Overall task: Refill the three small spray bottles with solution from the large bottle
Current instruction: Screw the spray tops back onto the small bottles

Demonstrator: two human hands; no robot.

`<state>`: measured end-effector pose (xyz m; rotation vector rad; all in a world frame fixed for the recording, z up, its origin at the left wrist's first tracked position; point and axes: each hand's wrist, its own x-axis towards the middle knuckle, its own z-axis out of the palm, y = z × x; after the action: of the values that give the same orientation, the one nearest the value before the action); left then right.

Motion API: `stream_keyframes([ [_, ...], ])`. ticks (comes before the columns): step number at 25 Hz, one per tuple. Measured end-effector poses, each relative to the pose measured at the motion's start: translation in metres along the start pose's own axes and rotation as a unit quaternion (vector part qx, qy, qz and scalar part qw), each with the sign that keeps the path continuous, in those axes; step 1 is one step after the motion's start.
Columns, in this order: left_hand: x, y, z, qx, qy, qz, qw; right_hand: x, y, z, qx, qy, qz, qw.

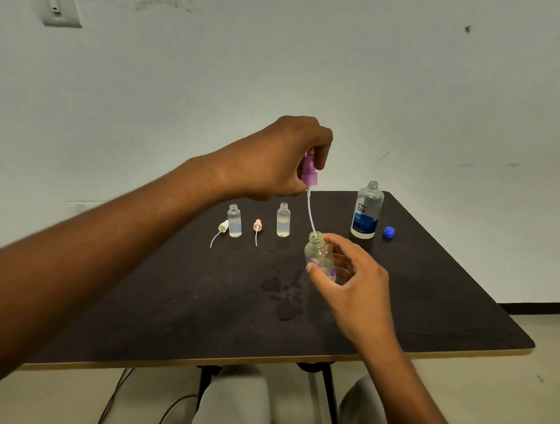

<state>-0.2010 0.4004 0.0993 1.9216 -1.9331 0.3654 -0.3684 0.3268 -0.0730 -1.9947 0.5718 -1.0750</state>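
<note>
L hand (275, 161) fingers pinching purple plastic spray top (308, 171), tube end in small clear bottle w/ purple print (318, 254), held by R hand (354, 282) fingers above dark tabletop (429, 300).

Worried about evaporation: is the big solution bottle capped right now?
Uncapped. The large bottle shows a bare threaded neck, and its blue cap lies beside it on the table.
</note>
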Motion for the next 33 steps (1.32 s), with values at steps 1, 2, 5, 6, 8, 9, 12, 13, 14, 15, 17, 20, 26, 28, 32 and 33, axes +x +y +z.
stream_keyframes([
  [1,-0.001,0.002,0.001,0.007,-0.004,0.006,1.0,0.001,-0.001,0.0,0.001,0.0,-0.002,1.0],
  [2,-0.002,0.004,0.003,0.012,-0.009,0.012,1.0,0.002,-0.002,0.001,0.003,-0.001,-0.002,1.0],
  [5,-0.005,0.009,0.013,0.009,-0.038,0.016,0.999,0.005,-0.003,0.002,0.007,0.004,-0.005,1.0],
  [6,-0.006,0.01,0.017,0.001,-0.052,0.012,0.999,0.006,-0.004,0.002,0.009,0.006,-0.005,1.0],
  [8,-0.008,0.011,0.023,-0.011,-0.076,0.001,0.997,0.009,-0.005,0.002,0.014,0.009,0.001,1.0],
  [9,-0.008,0.011,0.024,-0.016,-0.085,-0.002,0.996,0.01,-0.006,0.001,0.016,0.009,0.002,1.0],
  [12,-0.008,0.01,0.023,-0.062,-0.104,-0.011,0.993,0.009,-0.007,0.002,0.022,0.013,-0.002,1.0],
  [13,-0.007,0.008,0.022,-0.08,-0.109,-0.016,0.991,0.009,-0.007,0.003,0.023,0.015,-0.005,1.0],
  [14,-0.007,0.006,0.023,-0.094,-0.111,-0.021,0.989,0.009,-0.007,0.003,0.023,0.016,-0.009,1.0],
  [15,-0.006,0.004,0.024,-0.102,-0.111,-0.026,0.988,0.009,-0.006,0.004,0.023,0.018,-0.012,0.999],
  [17,-0.007,0.001,0.027,-0.113,-0.115,-0.039,0.986,0.009,-0.005,0.007,0.023,0.024,-0.018,0.999],
  [20,-0.007,-0.002,0.031,-0.167,-0.113,-0.055,0.978,0.011,-0.005,0.007,0.029,0.035,-0.026,0.999],
  [26,-0.016,-0.007,0.035,-0.291,-0.025,-0.103,0.951,0.016,-0.011,0.005,0.032,0.049,-0.035,0.998],
  [28,-0.018,-0.006,0.044,-0.315,0.026,-0.137,0.939,0.017,-0.01,0.007,0.035,0.052,-0.038,0.997],
  [32,-0.019,-0.009,0.046,-0.391,0.003,-0.125,0.912,0.02,-0.012,0.009,0.051,0.052,-0.038,0.997],
  [33,-0.02,-0.011,0.042,-0.412,-0.019,-0.116,0.903,0.02,-0.012,0.009,0.054,0.053,-0.038,0.996],
])
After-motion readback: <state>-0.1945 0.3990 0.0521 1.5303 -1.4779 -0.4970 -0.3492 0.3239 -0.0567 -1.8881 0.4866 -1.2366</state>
